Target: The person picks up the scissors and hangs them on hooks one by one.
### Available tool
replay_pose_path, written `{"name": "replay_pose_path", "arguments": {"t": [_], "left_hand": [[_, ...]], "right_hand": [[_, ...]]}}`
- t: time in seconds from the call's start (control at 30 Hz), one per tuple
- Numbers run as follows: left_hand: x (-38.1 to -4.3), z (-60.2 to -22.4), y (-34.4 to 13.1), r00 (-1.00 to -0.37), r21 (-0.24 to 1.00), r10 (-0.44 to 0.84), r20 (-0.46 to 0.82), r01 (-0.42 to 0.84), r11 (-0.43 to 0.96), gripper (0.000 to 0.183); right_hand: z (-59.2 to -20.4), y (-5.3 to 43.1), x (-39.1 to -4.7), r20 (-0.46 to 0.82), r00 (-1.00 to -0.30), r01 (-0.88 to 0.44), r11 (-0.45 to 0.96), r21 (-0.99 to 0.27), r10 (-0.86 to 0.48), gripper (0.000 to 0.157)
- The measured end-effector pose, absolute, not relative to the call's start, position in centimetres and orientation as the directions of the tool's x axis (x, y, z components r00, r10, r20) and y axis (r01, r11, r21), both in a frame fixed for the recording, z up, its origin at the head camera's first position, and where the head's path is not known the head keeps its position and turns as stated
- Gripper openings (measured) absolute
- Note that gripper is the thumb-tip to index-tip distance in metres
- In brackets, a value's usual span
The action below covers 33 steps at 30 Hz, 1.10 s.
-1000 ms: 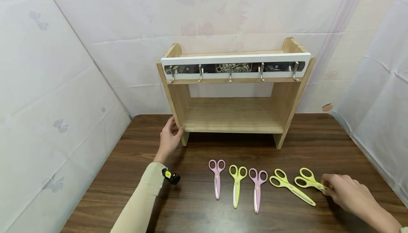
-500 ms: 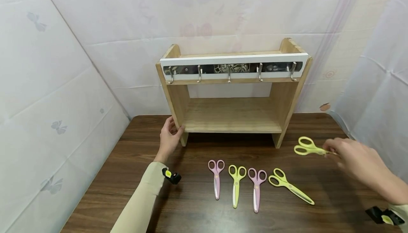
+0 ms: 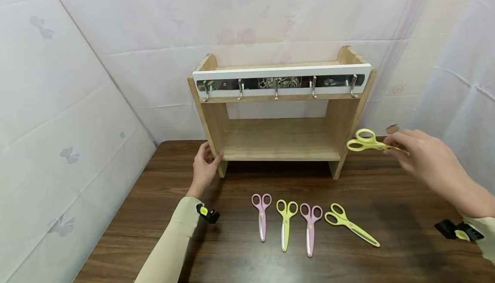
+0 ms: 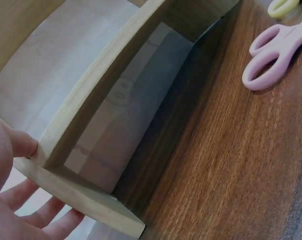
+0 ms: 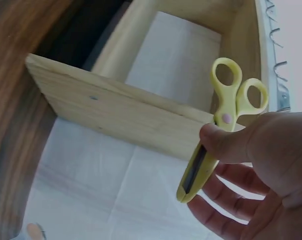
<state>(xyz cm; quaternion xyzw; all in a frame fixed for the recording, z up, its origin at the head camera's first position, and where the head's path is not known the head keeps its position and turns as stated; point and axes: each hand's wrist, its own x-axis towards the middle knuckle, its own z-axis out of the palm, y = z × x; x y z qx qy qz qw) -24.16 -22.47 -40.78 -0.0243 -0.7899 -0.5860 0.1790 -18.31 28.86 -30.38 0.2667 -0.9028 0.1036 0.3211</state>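
My right hand (image 3: 433,162) pinches a pair of yellow scissors (image 3: 364,143) by the blades, raised in the air beside the right end of a wooden shelf rack (image 3: 282,139). In the right wrist view, the thumb lies over the scissors (image 5: 225,106) just below the pivot, and both finger loops point away from the hand. My left hand (image 3: 203,169) holds the rack's left side panel near its bottom, thumb on the shelf edge and fingers outside, as the left wrist view shows. Along the rack's top front runs a dark strip (image 3: 247,84) with several metal hooks, all bare.
On the brown table (image 3: 154,214) before the rack lie a pink pair of scissors (image 3: 262,220), a yellow pair (image 3: 285,227), another pink pair (image 3: 310,231) and a slanted yellow pair (image 3: 349,225). Patterned white sheets (image 3: 116,20) hang behind and at both sides.
My right hand has lifted the rightmost yellow scissors off the table and moved them up and away from me, toward the rack's right side. The left hand keeps its hold on the rack.
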Motion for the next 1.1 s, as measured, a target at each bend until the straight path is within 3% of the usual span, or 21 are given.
{"name": "replay_pose_path", "arguments": {"t": [0.47,1.1], "left_hand": [[-23.1,-39.7,-22.2,-0.937,0.922,-0.151,0.314,0.263,0.283,0.05],[-23.9,-40.8,-22.6,-0.935,0.917,-0.153,0.319,0.263,0.301,0.05]], "right_hand": [[-27.8,27.0,-20.5,0.733,-0.565,-0.61,0.79,-0.064,-0.377,0.03],[-27.2,25.5,-22.1,0.731,-0.6,-0.604,0.783,-0.146,-0.326,0.021]]}}
